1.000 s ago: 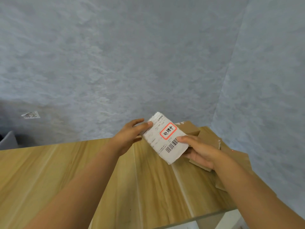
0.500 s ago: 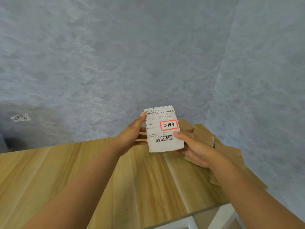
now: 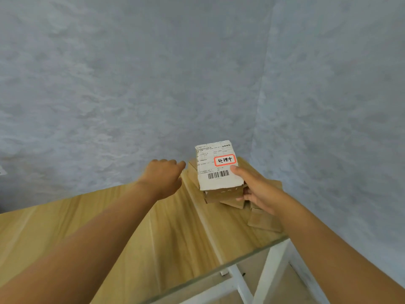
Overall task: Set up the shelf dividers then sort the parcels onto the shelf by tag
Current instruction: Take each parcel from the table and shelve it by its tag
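I see the right hand [image 3: 257, 189] grasping a small brown cardboard parcel with a white shipping label [image 3: 218, 172]. The thumb lies flat on the label, just under the red-framed tag with black characters [image 3: 224, 160], and the other fingers curl around the right side and the bottom of the parcel. The parcel sits to the upper left of this hand, with the labelled face turned toward the camera and the barcode near its lower edge. I cannot tell if its bottom touches the cardboard below or is held just above it.

The left hand [image 3: 163, 174] is apart from the parcel, to its left, and holds nothing. I see mostly its back; the fingers bend loosely and point toward the parcel without touching it.

Under and behind the parcel lie several flat brown cardboard pieces [image 3: 265, 222], stacked in the far right corner of the light wooden surface [image 3: 109, 227]. Below the front edge of the surface a white frame [image 3: 238, 284] is visible. A grey textured wall [image 3: 131, 84] stands behind and on the right side.
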Motion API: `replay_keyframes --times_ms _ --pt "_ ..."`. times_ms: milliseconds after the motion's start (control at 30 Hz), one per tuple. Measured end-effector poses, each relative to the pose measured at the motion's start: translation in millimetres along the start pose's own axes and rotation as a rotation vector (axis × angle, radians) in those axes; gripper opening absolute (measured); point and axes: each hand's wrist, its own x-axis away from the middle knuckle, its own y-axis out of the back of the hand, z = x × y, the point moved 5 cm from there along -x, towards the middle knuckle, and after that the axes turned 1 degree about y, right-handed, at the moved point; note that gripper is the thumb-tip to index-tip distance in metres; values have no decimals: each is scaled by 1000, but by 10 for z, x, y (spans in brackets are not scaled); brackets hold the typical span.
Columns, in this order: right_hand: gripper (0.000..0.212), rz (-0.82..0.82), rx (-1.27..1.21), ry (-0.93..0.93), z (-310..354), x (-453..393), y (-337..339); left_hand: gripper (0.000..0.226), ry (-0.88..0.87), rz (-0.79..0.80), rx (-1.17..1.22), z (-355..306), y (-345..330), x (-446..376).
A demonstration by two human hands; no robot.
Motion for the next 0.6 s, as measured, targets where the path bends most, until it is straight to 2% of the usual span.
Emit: replay_keyframes --times_ms 67,167,400,600 --pt "48 -43 8 -2 16 196 80 38 -35 -34 -26 -133 111 -46" --pt "57 -203 19 -8 39 559 257 40 -97 -89 -21 -352 285 -98" --pt "49 -624 -3 -30 -62 1834 434 36 -363 -225 129 -1143 742 152" --pt "50 -848 -24 -90 -185 3097 312 38 -578 -268 203 -1870 1118 742"
